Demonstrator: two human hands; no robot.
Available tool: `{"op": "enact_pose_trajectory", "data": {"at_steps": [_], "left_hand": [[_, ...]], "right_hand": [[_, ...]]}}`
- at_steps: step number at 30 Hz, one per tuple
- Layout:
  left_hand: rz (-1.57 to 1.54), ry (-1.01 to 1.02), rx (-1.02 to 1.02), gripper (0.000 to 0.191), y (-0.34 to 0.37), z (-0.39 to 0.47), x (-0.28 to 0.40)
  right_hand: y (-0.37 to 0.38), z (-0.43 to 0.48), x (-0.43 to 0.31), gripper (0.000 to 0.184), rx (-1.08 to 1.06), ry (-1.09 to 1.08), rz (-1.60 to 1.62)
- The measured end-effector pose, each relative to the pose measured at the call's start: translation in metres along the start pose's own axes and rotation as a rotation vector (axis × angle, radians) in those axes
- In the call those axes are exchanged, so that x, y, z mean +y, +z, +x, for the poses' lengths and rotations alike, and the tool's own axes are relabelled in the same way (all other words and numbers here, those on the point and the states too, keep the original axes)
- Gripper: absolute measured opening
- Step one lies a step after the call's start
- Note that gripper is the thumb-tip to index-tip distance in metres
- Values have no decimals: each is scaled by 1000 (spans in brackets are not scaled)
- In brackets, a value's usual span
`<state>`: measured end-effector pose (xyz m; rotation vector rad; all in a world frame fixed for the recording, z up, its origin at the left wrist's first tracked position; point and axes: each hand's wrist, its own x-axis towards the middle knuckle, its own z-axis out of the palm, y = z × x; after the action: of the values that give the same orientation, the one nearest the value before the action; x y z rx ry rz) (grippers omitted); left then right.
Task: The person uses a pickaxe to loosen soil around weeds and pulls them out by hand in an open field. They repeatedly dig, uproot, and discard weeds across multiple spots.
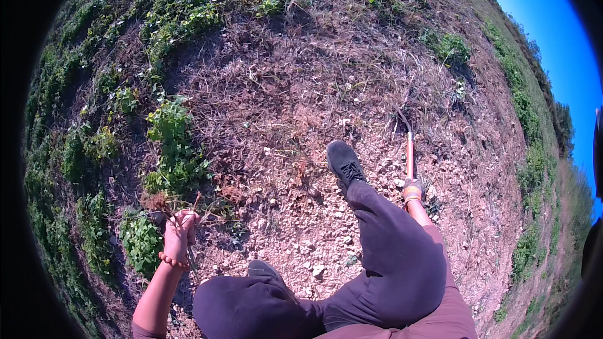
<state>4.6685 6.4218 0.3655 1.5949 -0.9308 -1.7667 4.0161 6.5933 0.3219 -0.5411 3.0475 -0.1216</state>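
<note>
Bare and wearing a beaded bracelet (pixel 173 261), my left hand (pixel 181 231) is closed around a bunch of dry, uprooted weeds (pixel 154 201). Brown, root-like tufts stick out above the fist, and thin stems hang below it. My right hand (pixel 412 191), in a work glove, grips the orange handle of a hand tool (pixel 410 154). The tool's narrow metal end looks curved like a sickle, resting among dry stalks; its tip is lost in them.
Rows of green leafy vines (pixel 172 139) grow to the left, one plant (pixel 140 240) close beside my left hand. Stony dry soil (pixel 301 245) lies around my shoes (pixel 345 162). Dead stalks (pixel 282 66) cover the ground ahead. A leafy clump (pixel 452 49) stands farther right.
</note>
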Motion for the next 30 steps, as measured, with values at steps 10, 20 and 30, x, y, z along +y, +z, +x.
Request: {"op": "enact_pose_trajectory", "data": {"at_steps": [10,20,30], "left_hand": [[-158,-150,181,24,5,33,81],[-412,239,29,27,165,157,312],[-729,111,821,35,206,102,146]], "right_hand": [[-12,81,-90,27,92,-323,156],[-75,90,-468,13,-727,-1279,-97],[77,-40,-387,24,-1203,-1813,-757]]}}
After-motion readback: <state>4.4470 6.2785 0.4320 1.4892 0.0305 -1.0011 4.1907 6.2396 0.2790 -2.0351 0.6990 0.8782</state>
